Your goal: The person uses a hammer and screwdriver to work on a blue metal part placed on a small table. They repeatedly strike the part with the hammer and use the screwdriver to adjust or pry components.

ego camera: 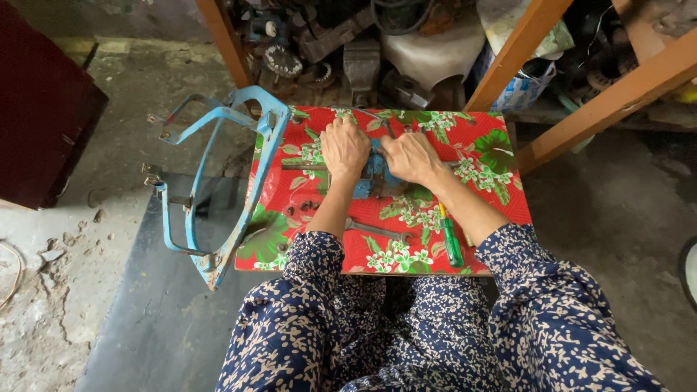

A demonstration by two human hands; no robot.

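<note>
A small blue metal part (pixel 372 179) lies in the middle of a low table covered with a red flowered cloth (pixel 494 196). My left hand (pixel 344 147) rests on top of its left side, fingers curled over it. My right hand (pixel 411 156) grips its right side, with a thin dark tool (pixel 385 128) sticking out beyond the fingers. Both hands touch each other over the part, which is largely hidden beneath them.
A green-handled screwdriver (pixel 451 241) and a grey wrench (pixel 377 231) lie on the cloth near me, with small nuts (pixel 301 208) at the left. A blue metal frame (pixel 218 174) leans on the table's left edge. Scrap parts (pixel 341 43) and orange wooden beams (pixel 602 98) stand behind.
</note>
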